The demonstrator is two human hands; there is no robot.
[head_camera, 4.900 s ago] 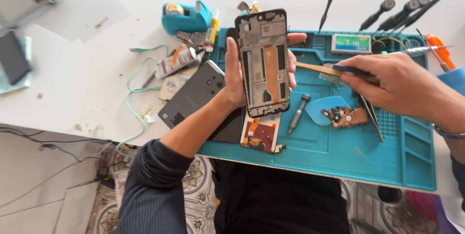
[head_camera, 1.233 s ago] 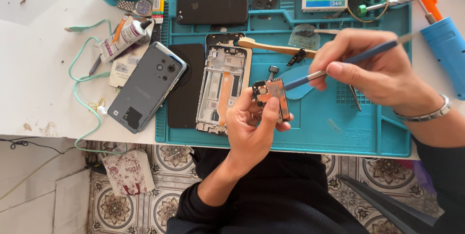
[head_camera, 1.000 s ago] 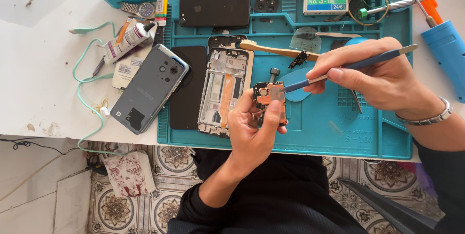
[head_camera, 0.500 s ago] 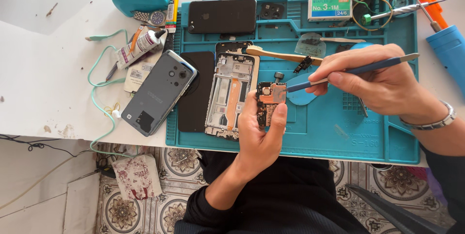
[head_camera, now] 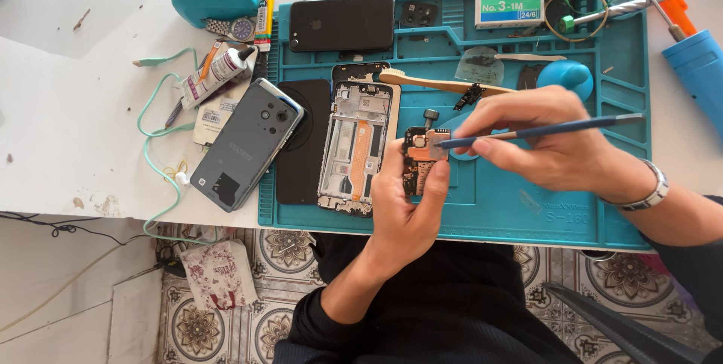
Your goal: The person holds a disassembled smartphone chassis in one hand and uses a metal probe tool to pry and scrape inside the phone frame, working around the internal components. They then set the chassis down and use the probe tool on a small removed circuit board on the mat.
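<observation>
Teal silicone repair mat, ribbed with moulded compartments, lies on a white counter. Left hand holds a small phone circuit board, dark with copper-orange patches, just above the mat's middle; fingers clamped on its edges, thumb on the right side. Right hand pinches a thin blue-handled tool, fingers closed around the shaft, tip touching the board's top; probably a brush or fine pick, tip too small to tell. Metal link watch on the right wrist. Just left of the board: a bare phone mid-frame, silvery, rectangular, flat on the mat. Beside it a black glossy panel, then a grey phone back cover tilted over the mat's edge. A wooden-handled brush lies above the frame. Black phone at the mat's top. Glue tube and mint cable on the counter, left.
</observation>
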